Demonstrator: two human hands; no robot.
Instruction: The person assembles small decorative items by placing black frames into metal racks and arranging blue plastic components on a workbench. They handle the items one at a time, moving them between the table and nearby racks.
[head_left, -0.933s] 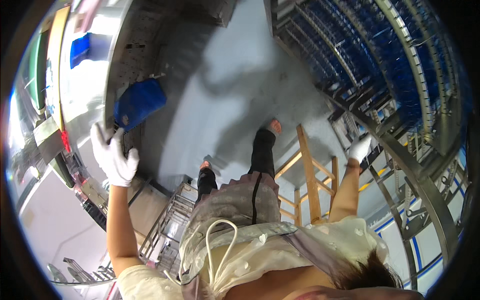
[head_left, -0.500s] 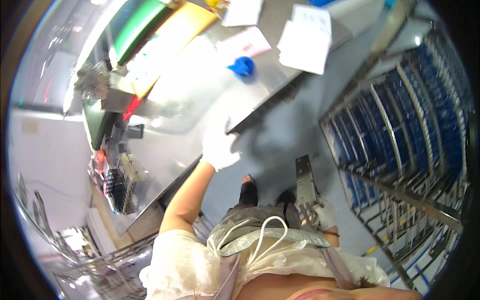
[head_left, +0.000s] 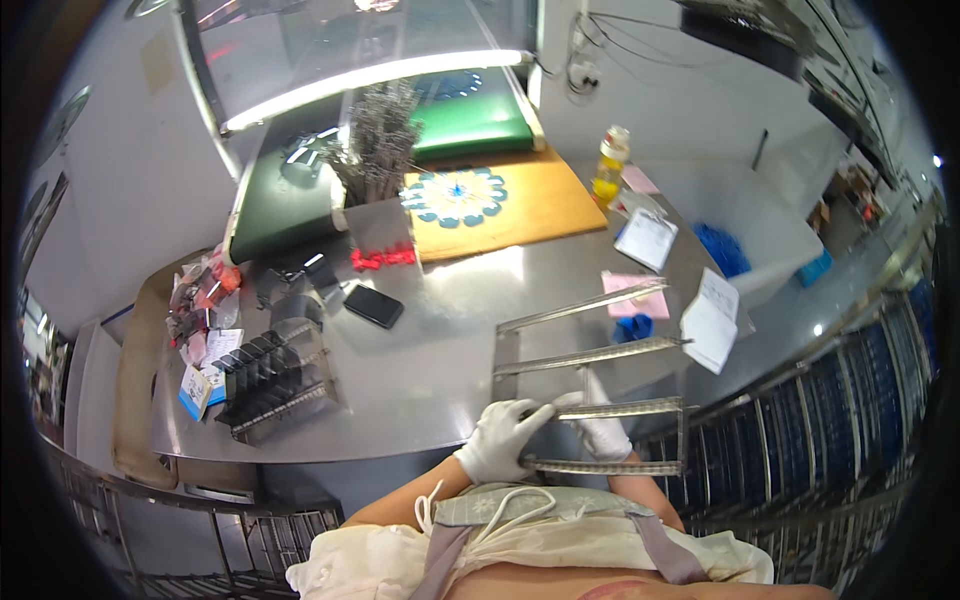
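A metal rack frame (head_left: pixel 600 357) with several slotted rails is held level over the near right edge of the steel table (head_left: pixel 430 400). My left hand (head_left: pixel 503 438), in a white glove, is closed on the left end of its nearer rails. My right hand (head_left: pixel 604 432), also gloved in white, is closed on the frame between the nearer rails; part of its fingers is hidden by a rail. Through the open frame a blue object (head_left: pixel 633 328) and a pink sheet (head_left: pixel 640 295) show on the table.
A similar rack (head_left: pixel 275 385) with dark plates stands at left, near a black phone (head_left: pixel 373 306) and red pieces (head_left: pixel 382 258). Behind are an orange board (head_left: pixel 520 215), green cushion (head_left: pixel 470 135) and yellow bottle (head_left: pixel 609 165). Papers (head_left: pixel 711 322) lie right; blue-filled racks (head_left: pixel 810 385) stand beyond.
My view has turned to face the table. The rack frame has come up from beside my right leg to the table edge. My left hand has left the table and taken hold of it.
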